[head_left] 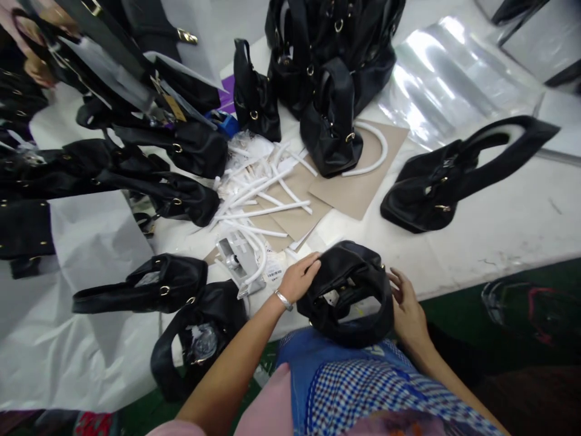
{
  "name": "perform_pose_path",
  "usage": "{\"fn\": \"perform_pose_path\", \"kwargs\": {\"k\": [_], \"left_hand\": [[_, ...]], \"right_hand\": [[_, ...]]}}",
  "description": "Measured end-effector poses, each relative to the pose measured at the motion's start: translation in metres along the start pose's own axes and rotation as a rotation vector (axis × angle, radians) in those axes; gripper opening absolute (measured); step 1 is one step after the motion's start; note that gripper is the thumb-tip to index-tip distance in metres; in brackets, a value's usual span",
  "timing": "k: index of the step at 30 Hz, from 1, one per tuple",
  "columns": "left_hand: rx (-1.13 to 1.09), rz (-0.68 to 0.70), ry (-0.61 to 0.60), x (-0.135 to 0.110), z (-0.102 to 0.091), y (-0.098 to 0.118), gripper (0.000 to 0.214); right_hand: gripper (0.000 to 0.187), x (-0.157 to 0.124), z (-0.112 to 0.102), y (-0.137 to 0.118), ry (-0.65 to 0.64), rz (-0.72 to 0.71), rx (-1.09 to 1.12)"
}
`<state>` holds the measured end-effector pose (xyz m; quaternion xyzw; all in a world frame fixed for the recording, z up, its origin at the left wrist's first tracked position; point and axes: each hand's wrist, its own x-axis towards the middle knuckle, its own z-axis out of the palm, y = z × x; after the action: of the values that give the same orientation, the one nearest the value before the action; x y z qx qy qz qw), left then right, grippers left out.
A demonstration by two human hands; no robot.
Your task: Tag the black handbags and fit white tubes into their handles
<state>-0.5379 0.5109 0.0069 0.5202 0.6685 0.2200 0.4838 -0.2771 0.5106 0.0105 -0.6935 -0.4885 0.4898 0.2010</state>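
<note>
- We see a black bag (336, 266) in the lower middle of the frame, by the near edge of the white table (508, 230).
- Our left hand (298, 278) rests on the bag's left side. It is mostly open, with its fingers nearly straight, and it does not seem to squeeze.
- Our right hand (408, 306) is at the bag's right side, with its fingers apart and a bit bent. We cannot tell if it grips or just touches.
- The bag could slip down to the green floor (463, 303) if our hands stay loose, because it is so close to the edge.
- The bag's strap (363, 336) hangs toward our checked apron (345, 387). It could catch there if we lean in too close.
- The white tubes (276, 210) lie in a messy heap in the middle of the frame. If we pull one out fast, others could roll off.
- The gray metal thing (238, 257) is just left of our left hand. It looks hard, so a bump could scratch the bag.
- Two more bags (175, 281) lie close together at lower left, and our left elbow could knock them.
</note>
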Motion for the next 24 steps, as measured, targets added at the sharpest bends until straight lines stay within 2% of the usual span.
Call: {"fn": "perform_pose_path", "kwargs": {"k": [2, 5, 9, 12, 14, 17, 19, 21, 22, 24], "left_hand": [[0.056, 0.043, -0.015, -0.005, 0.014, -0.001, 0.043], [0.112, 0.109, 0.007, -0.009, 0.032, -0.002, 0.047], [0.055, 0.12, -0.057, 0.001, 0.038, 0.004, 0.051], [-0.037, 0.133, -0.152, 0.018, 0.037, 0.013, 0.05], [-0.138, 0.133, -0.166, 0.029, 0.037, 0.018, 0.048], [-0.374, 0.069, -0.015, 0.032, 0.036, 0.016, 0.05], [-0.48, 0.04, 0.132, 0.022, 0.032, 0.009, 0.048], [-0.503, 0.051, 0.223, 0.003, 0.026, 0.0, 0.046], [-0.499, 0.064, 0.242, -0.009, 0.022, -0.004, 0.046], [-0.471, 0.104, 0.239, -0.035, 0.018, -0.009, 0.045]], "right_hand": [[0.061, -0.003, 0.008, 0.002, -0.021, -0.059, -0.016], [0.057, -0.009, 0.022, 0.001, 0.026, -0.096, -0.006], [0.048, -0.015, 0.031, -0.013, 0.049, -0.054, 0.306], [0.043, -0.015, 0.028, -0.022, 0.064, 0.039, 0.551], [0.041, -0.014, 0.022, -0.021, 0.077, 0.094, 0.607], [0.039, -0.016, 0.011, -0.008, 0.11, 0.029, 0.493], [0.04, -0.023, 0.003, 0.002, 0.191, -0.043, 0.333], [0.04, -0.035, -0.005, 0.006, 0.246, -0.077, 0.23], [0.039, -0.042, -0.008, 0.005, 0.234, -0.073, 0.24], [0.039, -0.057, -0.01, -0.004, 0.144, -0.024, 0.394]]}}
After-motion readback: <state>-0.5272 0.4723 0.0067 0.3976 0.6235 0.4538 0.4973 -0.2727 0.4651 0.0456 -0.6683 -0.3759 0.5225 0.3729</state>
